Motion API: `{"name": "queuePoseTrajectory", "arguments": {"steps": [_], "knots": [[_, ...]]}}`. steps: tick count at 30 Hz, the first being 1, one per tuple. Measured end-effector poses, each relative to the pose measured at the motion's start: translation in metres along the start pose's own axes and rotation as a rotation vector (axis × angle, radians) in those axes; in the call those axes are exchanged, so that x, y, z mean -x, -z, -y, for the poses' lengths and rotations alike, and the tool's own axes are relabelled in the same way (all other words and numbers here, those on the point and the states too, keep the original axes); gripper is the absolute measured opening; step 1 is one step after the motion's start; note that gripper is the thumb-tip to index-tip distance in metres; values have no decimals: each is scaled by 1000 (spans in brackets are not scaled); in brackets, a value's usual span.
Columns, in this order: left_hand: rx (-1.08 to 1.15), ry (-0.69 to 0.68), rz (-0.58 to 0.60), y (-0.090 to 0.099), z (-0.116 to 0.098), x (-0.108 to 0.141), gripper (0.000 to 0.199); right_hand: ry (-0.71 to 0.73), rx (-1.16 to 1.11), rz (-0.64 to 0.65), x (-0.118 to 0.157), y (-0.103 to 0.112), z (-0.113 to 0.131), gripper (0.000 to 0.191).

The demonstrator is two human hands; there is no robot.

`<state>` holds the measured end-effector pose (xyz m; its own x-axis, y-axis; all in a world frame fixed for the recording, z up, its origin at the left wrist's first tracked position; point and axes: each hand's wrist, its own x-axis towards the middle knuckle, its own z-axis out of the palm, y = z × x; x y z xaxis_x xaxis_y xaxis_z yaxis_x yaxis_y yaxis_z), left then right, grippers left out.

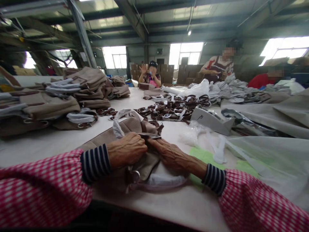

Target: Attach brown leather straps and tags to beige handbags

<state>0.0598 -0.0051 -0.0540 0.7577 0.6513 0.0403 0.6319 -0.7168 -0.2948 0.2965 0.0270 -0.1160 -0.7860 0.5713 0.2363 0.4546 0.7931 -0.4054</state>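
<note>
A taupe fabric bag (103, 137) lies on the white table in front of me, one handle wrapped in white material standing up and the other lying near the table's front edge. My left hand (129, 149) is closed on the bag's upper edge, fingers curled. Against the bag's opening, my right hand (170, 154) reaches in from the right, its fingers stretched out and the tips partly hidden by the fabric. A round metal ring (135, 175) shows on the bag below my left hand.
Piled taupe bags (53, 103) stand at the left. Behind my bag lie many brown straps (169, 109). A grey tape dispenser (210, 120), plastic wrap and green sheets (205, 157) are at the right. Several people sit or stand beyond the table (135, 96).
</note>
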Motion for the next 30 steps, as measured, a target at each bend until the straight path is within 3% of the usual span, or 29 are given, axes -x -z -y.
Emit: {"name": "queuePoseTrajectory", "arguments": {"steps": [5,13,17,20,22,24,28,30], "knots": [[63,164,210,6,26,-17,13,88,-80,-36,-2,4,-8,53],[104,266,253,19,30,-20,35,-29,-10,-36,-9,3,-7,32],[28,284,167,26,19,-11,44,-209,48,4,-21,10,-6,29],[-67,250,38,30,11,-8,34,-244,76,3,-27,16,-7,23],[-66,277,29,29,10,-7,36,-262,61,3,-28,19,-6,21],[-9,340,18,25,14,-7,44,-268,24,12,-27,20,-5,23],[157,453,-142,16,34,-2,45,-275,-16,12,-25,20,-2,31],[342,511,-66,15,44,2,32,-297,-6,2,-25,20,0,36]]}}
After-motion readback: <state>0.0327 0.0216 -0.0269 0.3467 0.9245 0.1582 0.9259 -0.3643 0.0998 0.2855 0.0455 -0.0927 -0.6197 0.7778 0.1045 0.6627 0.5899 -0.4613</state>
